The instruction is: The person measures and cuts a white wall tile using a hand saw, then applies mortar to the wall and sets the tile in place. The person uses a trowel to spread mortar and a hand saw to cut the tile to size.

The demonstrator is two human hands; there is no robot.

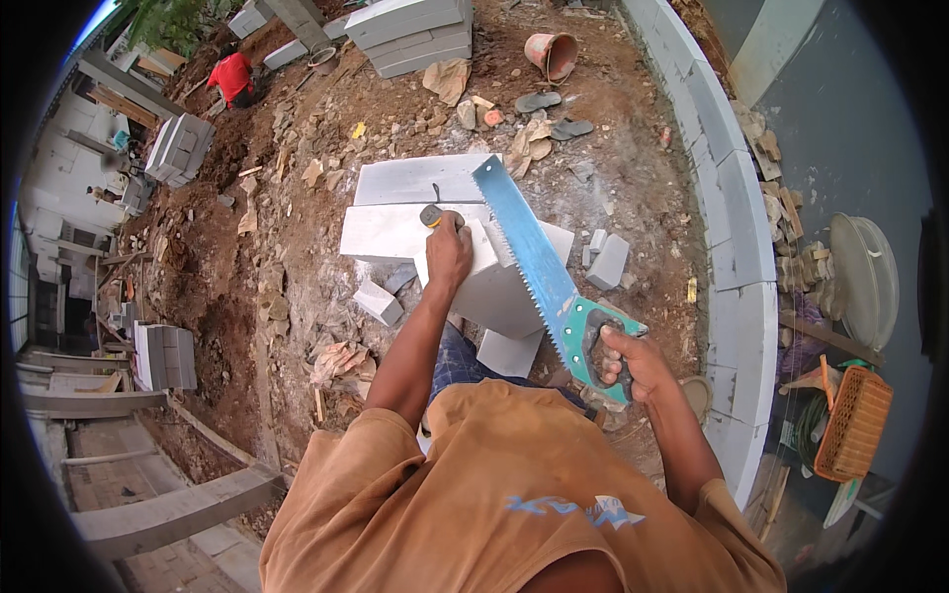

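Note:
My right hand is wrapped round the green and black handle of a handsaw. Its blue, toothed blade points up and away to the left, its tip over the far edge of the blocks. My left hand is closed at a small black and yellow tape measure, resting over the near block; part of the tape is hidden by the fingers. Below it, a pale grey concrete block lies against another white block, with a further long block behind.
Block offcuts and rubble litter the dirt. A low block wall runs along the right. Further off are a bucket, sandals, stacked blocks and a person in red. An orange basket sits beyond the wall.

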